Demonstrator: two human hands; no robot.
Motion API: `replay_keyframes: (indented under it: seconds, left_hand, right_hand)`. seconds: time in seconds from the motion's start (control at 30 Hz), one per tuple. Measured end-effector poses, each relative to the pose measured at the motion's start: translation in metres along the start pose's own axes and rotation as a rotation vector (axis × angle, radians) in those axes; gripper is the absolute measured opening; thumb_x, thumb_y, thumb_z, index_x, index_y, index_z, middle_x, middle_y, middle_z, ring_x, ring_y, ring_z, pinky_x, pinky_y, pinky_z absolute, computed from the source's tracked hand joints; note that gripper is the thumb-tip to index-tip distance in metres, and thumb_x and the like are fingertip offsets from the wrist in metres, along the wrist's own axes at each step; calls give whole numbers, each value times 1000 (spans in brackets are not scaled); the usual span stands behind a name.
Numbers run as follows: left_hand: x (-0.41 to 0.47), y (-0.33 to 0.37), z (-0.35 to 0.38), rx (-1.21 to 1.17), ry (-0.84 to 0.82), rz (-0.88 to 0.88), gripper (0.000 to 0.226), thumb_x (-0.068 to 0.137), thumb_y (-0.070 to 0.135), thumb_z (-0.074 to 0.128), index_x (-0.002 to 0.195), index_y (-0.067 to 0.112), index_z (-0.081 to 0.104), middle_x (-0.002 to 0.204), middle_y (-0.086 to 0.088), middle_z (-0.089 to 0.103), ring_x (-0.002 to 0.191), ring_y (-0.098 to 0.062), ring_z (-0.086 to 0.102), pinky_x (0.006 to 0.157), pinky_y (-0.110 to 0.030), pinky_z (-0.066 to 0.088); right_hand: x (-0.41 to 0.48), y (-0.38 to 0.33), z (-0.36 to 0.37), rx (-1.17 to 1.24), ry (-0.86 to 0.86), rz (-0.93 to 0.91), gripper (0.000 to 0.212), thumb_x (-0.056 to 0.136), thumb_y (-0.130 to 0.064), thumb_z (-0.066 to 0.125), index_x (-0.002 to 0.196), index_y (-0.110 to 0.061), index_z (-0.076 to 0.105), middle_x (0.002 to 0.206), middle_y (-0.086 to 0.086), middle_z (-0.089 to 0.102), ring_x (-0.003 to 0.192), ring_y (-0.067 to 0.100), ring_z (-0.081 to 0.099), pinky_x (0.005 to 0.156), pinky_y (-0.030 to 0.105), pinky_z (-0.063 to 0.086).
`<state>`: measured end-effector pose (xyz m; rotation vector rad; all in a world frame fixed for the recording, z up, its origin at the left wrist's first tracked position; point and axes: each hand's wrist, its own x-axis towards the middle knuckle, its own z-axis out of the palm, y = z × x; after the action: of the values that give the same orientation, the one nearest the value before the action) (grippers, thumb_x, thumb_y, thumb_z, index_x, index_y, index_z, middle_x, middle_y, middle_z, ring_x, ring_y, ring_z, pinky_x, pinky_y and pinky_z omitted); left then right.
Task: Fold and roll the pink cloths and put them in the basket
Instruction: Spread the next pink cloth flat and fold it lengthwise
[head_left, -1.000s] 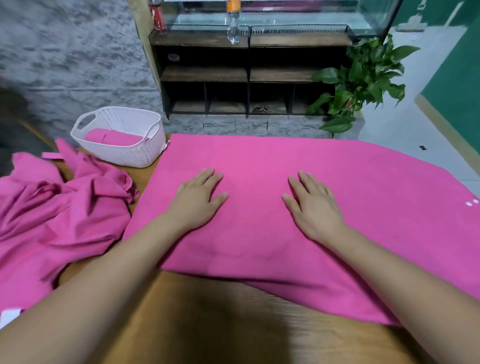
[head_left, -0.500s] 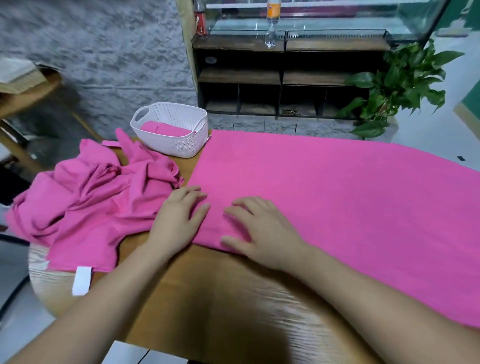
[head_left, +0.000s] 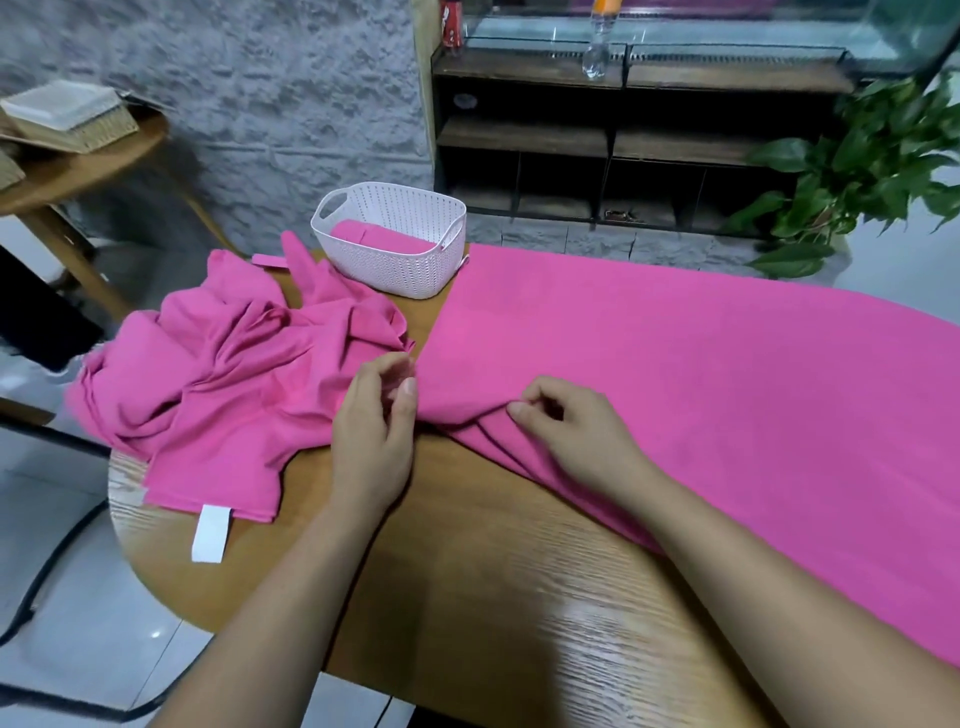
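While the folded pink cloth (head_left: 701, 374) lies spread flat over the right part of the wooden desk (head_left: 467, 571), its near left corner is gathered into several folds. This corner is pinched by the left hand (head_left: 376, 415), whose thumb and fingers are closed on the edge of the fabric. The right hand (head_left: 566, 421) is placed just beside it on the same corner, with the fingers curled and the fingertips pressed into the bunched folds; the fabric is held between thumb and fingers there as well. A crumpled pile of pink cloths (head_left: 234, 384) is seen on the left side of the desk, touching the left hand, and a white label (head_left: 209, 532) hangs from its near edge. Behind the pile, at the far edge of the desk, a white perforated basket (head_left: 400, 260) is standing, and a rolled pink cloth (head_left: 374, 236) is already laid inside it. A dark wooden shelf (head_left: 623, 140) and a green plant (head_left: 857, 176) are visible in the background.
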<state>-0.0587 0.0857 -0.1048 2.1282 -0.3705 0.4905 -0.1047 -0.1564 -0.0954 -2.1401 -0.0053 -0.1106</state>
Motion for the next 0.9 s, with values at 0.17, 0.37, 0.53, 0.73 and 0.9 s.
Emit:
replay_keyframes:
  seconds: [0.17, 0.37, 0.53, 0.73, 0.9]
  left_hand:
    - [1, -3, 0, -71, 14, -66, 28, 108, 35, 49, 129, 19, 58, 121, 4, 70, 111, -7, 66, 94, -21, 49]
    - [5, -9, 14, 106, -132, -22, 35, 100, 24, 70, 133, 14, 62, 122, 4, 67, 113, -9, 61, 98, -25, 48]
    - [9, -15, 19, 182, -155, -38, 26, 98, 33, 72, 119, 18, 71, 115, 5, 66, 113, -17, 57, 97, -38, 48]
    - [10, -11, 13, -9, -171, -88, 10, 97, 28, 73, 92, 22, 69, 102, 9, 63, 106, -15, 59, 91, -31, 47]
    - [6, 10, -4, -225, -219, -270, 17, 102, 31, 68, 88, 22, 62, 77, 15, 62, 72, -2, 54, 69, -20, 43]
  right_hand:
    - [5, 16, 0, 176, 23, 91, 21, 97, -29, 75, 81, -18, 67, 65, -16, 55, 64, 3, 45, 64, 28, 37]
    - [4, 20, -2, 250, 60, 111, 21, 99, -32, 72, 82, -21, 69, 69, -10, 56, 68, 6, 47, 69, 34, 39]
    - [5, 25, 3, 214, 62, 110, 20, 100, -30, 71, 81, -25, 66, 67, -17, 54, 66, 4, 47, 68, 31, 40]
    - [15, 18, -6, 209, -16, 144, 18, 101, -36, 68, 92, -20, 73, 76, -14, 67, 72, 4, 56, 77, 37, 47]
    - [47, 10, -32, -277, -31, -35, 28, 106, -36, 58, 124, -19, 73, 121, -3, 76, 112, 18, 67, 103, 35, 48]
